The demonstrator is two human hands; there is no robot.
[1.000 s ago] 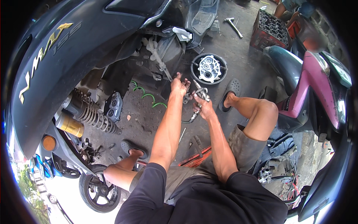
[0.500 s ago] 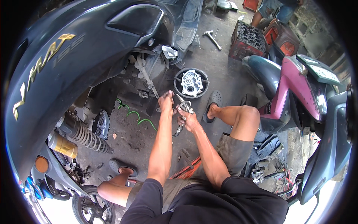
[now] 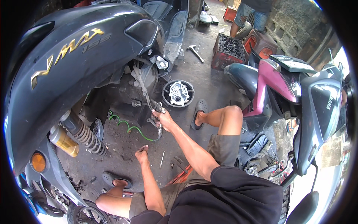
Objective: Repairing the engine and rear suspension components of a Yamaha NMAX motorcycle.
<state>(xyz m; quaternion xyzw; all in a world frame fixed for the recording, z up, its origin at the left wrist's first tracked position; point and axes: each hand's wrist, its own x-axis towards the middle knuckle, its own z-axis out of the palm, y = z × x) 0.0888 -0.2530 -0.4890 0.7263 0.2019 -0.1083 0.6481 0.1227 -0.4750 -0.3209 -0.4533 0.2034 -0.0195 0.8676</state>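
My right hand [image 3: 164, 120] is closed around a metal air gun [image 3: 159, 109]. A green coiled hose [image 3: 135, 128] runs to the coupling beneath its handle. The gun is beside the lower end of a long metal arm [image 3: 141, 83] on the dark scooter [image 3: 93, 56]; whether they touch is unclear. My left hand [image 3: 141, 153] is lower and to the left, above the floor, with fingers curled; anything inside them is hidden. Beyond the gun, a silver engine cover [image 3: 178, 93] with several holes lies in a round black basin [image 3: 166, 100].
A thin rod [image 3: 162, 159] lies on the floor right of my left hand. A T-handled tool [image 3: 196, 53] and a dark crate [image 3: 220, 61] are farther off. A pink and grey scooter [image 3: 259, 86] stands right. Another person [image 3: 257, 15] stands at the back.
My left hand has left the metal arm's end and drawn back toward me. My right hand has moved left with the air gun to that spot. The view has shifted.
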